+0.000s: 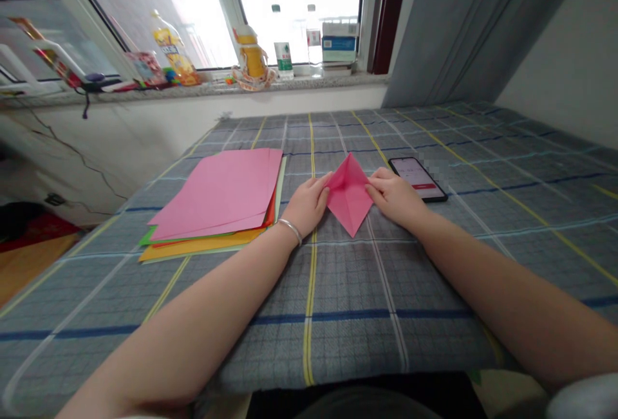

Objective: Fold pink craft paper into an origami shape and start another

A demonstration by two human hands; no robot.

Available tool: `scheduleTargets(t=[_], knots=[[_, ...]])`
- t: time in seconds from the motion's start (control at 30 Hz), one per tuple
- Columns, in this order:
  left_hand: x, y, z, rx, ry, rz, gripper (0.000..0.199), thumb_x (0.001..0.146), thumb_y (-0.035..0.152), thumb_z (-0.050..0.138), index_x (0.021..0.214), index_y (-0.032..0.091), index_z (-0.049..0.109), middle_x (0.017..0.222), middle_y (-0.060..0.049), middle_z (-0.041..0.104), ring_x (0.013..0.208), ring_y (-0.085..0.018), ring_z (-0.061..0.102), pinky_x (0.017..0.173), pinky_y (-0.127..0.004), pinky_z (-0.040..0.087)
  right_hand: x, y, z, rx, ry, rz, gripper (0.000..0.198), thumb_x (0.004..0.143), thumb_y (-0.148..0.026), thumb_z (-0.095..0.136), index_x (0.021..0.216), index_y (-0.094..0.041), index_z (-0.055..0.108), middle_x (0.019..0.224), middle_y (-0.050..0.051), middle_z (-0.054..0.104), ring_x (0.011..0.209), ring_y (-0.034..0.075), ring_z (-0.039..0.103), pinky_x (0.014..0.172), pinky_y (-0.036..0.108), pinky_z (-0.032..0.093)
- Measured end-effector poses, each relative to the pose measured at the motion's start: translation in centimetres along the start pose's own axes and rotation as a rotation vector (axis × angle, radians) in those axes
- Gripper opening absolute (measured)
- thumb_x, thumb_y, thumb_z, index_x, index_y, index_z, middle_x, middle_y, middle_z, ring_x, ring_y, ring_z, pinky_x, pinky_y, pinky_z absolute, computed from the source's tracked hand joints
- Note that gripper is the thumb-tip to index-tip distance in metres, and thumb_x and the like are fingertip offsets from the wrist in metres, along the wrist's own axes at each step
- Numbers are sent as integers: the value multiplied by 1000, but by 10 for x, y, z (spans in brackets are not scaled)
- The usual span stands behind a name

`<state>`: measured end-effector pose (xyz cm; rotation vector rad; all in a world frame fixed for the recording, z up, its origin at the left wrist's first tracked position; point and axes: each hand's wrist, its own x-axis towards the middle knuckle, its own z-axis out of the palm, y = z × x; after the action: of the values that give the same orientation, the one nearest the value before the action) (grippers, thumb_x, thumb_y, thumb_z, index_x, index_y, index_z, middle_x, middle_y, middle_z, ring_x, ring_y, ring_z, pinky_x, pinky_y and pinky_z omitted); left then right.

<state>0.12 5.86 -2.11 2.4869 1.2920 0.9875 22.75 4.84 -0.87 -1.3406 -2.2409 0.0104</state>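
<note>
A folded sheet of pink paper (351, 197), diamond-shaped with creases across it, is held just over the checked cloth between both hands. My left hand (309, 201), with a silver bangle at the wrist, pinches its left corner. Its right corner is gripped by my right hand (393, 195) between thumb and fingers. Left of the hands lies a stack of coloured paper (222, 190), pink on top with green, orange and yellow edges showing below. A black-framed phone (419, 179) with a lit screen lies just beyond my right hand.
Grey checked cloth (347, 342) covers the surface under everything. Along the windowsill (212, 92) stand an orange-labelled bottle (174, 52), a yellow bottle (253, 58), a blue-and-white box (339, 42) and other items. A grey curtain (449, 33) hangs at the back right.
</note>
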Motion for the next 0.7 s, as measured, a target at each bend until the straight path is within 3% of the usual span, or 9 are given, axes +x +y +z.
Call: scheduleTargets(t=[0.17,0.33,0.53,0.7], knots=[[-3,2,-7,141,-105,-17,43,98,26,32,137,18,48,110,-7,68,96,-22,61,90,-36,47,-1,3,-1,25,-38,-40,25,93,-26,43,92,-21,67,93,6,60,87,19,58,72,28,43],[-5,6,-8,176,-150,-75,43,97,27,35,137,20,49,106,-7,70,94,-23,63,84,-35,48,-1,-3,-1,22,12,80,25,87,-20,51,110,-21,60,102,6,62,87,19,58,69,29,42],[-5,5,-5,86,-113,-53,41,97,26,36,133,20,52,119,-7,66,107,-22,61,94,-34,47,-3,-12,-6,-38,85,128,12,86,-20,50,93,-22,60,97,5,63,85,19,58,63,28,38],[-3,-2,-1,26,-78,-79,40,96,24,37,130,13,54,121,-10,64,111,-21,59,98,-35,45,-3,-10,-8,-121,76,129,14,82,-14,49,87,-22,59,93,3,63,87,19,57,63,29,36]])
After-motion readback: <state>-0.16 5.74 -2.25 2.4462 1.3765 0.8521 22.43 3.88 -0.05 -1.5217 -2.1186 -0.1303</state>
